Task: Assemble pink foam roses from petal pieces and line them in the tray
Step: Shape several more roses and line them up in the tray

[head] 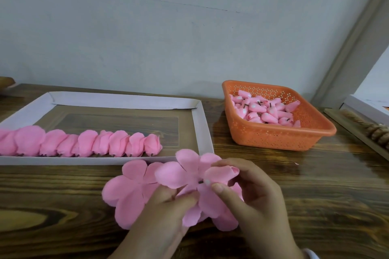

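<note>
My right hand (pixel 254 193) pinches a pink foam rose bud (pixel 222 173) whose short dark stem points left into the centre of a flat pink petal piece (pixel 179 174). My left hand (pixel 166 212) grips that petal piece from below, thumb on its middle. A second flat petal piece (pixel 128 191) lies on the table under and left of it. The white cardboard tray (pixel 202 124) sits at the back left and holds a row of finished pink roses (pixel 84 143) along its front wall.
An orange perforated basket (pixel 311 132) with several pink buds (pixel 265 111) stands at the right, behind my hands. A white box and a wooden board with a brown object (pixel 376 132) lie at the far right edge. The dark wooden table (pixel 52 206) meets a grey wall.
</note>
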`<state>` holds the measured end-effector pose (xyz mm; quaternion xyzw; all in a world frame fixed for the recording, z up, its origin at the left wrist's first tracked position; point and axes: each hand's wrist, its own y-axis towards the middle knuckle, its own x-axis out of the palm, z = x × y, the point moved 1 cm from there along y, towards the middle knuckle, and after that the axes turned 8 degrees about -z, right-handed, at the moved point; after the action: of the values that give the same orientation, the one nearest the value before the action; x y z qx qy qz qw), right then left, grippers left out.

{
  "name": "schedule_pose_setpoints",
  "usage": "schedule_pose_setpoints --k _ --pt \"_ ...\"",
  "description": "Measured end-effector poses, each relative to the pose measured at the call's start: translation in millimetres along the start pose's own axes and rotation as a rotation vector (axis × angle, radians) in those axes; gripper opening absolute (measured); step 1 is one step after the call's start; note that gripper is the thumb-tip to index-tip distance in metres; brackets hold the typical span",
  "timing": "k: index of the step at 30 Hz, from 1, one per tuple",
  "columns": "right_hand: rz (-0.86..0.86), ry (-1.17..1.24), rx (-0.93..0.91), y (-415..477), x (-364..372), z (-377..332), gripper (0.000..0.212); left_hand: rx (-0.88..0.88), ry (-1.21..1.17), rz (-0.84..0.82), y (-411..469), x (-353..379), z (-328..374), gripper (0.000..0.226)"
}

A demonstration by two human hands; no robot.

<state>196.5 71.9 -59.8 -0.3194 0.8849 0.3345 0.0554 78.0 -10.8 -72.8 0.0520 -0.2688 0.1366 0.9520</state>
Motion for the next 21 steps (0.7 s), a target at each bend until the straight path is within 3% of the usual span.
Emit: schedule_pose_setpoints --k 4,9,12,14,16,19,21 --pt "0.002 -0.055 0.016 -1.3 0.2 -0.3 0.028 0.009 -0.061 0.002 -1.4 -2.7 -2.5 0.024" --pt "0.010 -0.122 0.015 -1.3 -0.3 -1.7 0.026 -0.008 0.013 -0.025 -0.8 -3.8 -4.3 0.034" --pt "0.015 -0.166 0.014 -1.7 -1.6 -1.3 0.023 -0.003 0.037 -0.032 -1.0 -3.4 -3.0 0.027" --pt "-0.001 -0.195 0.030 -1.9 -2.2 0.3 0.022 0.015 0.118 -0.069 -5.3 -2.9 -2.6 0.027" --pt "-0.026 -0.218 0.056 -1.5 -1.2 2.2 0.026 0.069 0.357 -0.049 -7.7 -3.4 -1.7 0.020" --pt "-0.067 -0.177 0.070 0.8 1.5 1.7 0.031 0.188 0.688 0.028 -12.7 3.7 2.6 0.063" --pt "-0.087 -0.089 0.093 1.5 2.7 -0.2 0.029 0.149 0.713 0.047 -10.8 5.1 4.8 0.083"
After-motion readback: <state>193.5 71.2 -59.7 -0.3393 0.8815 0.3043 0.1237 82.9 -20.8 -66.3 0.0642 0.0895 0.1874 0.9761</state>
